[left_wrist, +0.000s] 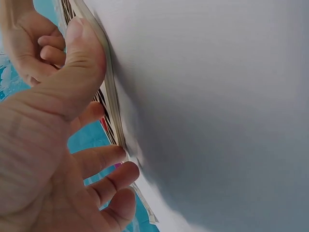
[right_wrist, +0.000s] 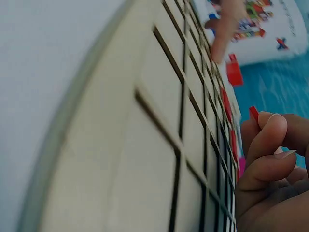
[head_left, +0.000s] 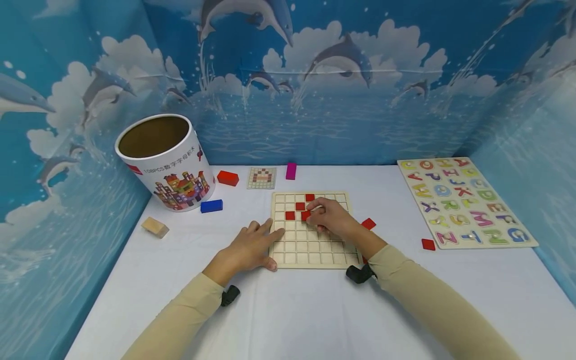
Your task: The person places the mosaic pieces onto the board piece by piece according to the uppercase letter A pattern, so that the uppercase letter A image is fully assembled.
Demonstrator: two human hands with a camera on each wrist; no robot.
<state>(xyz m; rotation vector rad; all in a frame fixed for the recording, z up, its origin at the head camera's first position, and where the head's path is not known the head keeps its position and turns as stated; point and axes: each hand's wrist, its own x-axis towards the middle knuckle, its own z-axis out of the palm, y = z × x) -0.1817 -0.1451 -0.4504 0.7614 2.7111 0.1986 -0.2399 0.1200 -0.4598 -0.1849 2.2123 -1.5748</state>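
A cream wooden grid board [head_left: 310, 257] lies flat on the white table. Red square tiles sit in its upper cells, one of them a red tile [head_left: 290, 215] left of the middle. Over the board, my right hand [head_left: 330, 217] pinches a small red tile [right_wrist: 254, 114] between thumb and fingertips, just above the grid. My left hand [head_left: 252, 245] rests at the board's left edge, fingers spread; the thumb [left_wrist: 84, 48] lies along the board's near corner. Part of the grid is hidden under my right hand.
Beside the board lie loose red tiles [head_left: 368, 223]. A pattern card [head_left: 261, 178] and a magenta block [head_left: 291, 171] are behind it. Red [head_left: 228, 178], blue [head_left: 211, 206] and plain wooden blocks [head_left: 155, 227] surround a white bucket [head_left: 180, 175]. An alphabet board [head_left: 468, 205] lies right.
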